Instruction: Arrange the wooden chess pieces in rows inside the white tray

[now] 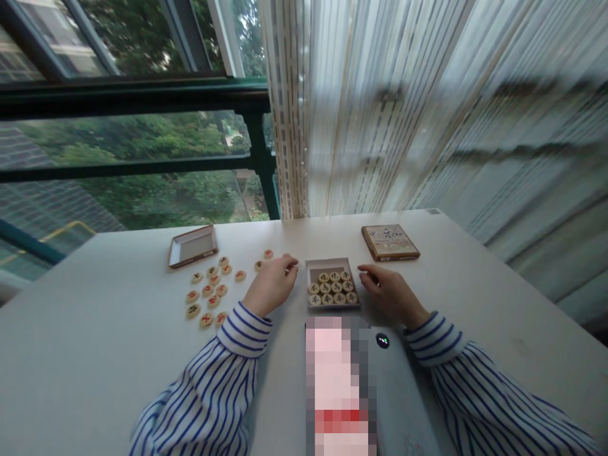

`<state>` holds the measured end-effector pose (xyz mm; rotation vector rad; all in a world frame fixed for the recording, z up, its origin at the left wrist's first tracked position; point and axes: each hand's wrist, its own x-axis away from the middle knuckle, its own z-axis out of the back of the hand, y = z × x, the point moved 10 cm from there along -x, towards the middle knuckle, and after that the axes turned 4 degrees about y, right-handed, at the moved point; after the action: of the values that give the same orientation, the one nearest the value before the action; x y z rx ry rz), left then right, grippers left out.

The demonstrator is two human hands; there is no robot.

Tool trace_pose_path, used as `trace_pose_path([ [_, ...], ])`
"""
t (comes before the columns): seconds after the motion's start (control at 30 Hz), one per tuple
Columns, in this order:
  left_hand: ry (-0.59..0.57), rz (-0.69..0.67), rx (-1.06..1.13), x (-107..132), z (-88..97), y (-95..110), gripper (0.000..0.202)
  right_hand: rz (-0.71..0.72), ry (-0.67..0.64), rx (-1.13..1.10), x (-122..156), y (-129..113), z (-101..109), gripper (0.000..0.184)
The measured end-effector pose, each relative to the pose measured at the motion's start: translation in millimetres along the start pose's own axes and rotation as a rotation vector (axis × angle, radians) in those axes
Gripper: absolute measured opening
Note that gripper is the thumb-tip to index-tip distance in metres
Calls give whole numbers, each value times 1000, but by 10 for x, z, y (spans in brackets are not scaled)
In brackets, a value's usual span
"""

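Observation:
Chinese chess pieces, round and pale with dark characters, lie in rows in an open box tray [333, 305] at the table's middle. My left hand [272, 285] is left of this box, its fingers curled together; whatever is between them is hidden. The edge of one piece shows just behind its fingertips. Loose Chinese chess pieces [207, 291] with red or dark characters are scattered farther left. My right hand [392, 294] hovers at the box's right side, holding nothing, with the index finger stretched toward it and the other fingers loosely bent.
An empty box lid [194, 247] lies at the back left of the white table [118, 354]. At the back right rests a flat printed box [391, 242]. A blurred-out object [335, 380] is in front of the tray. Beyond are a green railing [190, 166] and a string curtain [361, 114].

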<state>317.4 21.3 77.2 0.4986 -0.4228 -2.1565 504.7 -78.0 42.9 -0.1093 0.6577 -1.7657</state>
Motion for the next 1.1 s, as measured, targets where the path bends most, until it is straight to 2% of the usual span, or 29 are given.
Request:
trace_pose_path([
  [0.2,32,106,276,352,-124,-131,30,7,-90,-11,41,-22,-114,39],
  [0.33,77,218,381,517,-294,-307,30,-1,-113,-31,53,-11,-178,40],
  [0.43,125,173,446,572,-368,-308,31,2,-103,-33,53,0,-190,40],
  [0.6,87,143,472,605,-454,-267,33,7,-110,-38,60,2,-194,40],
  [1.1,110,-15,416,646,-378,-53,27,36,-90,-24,69,-17,-188,39],
])
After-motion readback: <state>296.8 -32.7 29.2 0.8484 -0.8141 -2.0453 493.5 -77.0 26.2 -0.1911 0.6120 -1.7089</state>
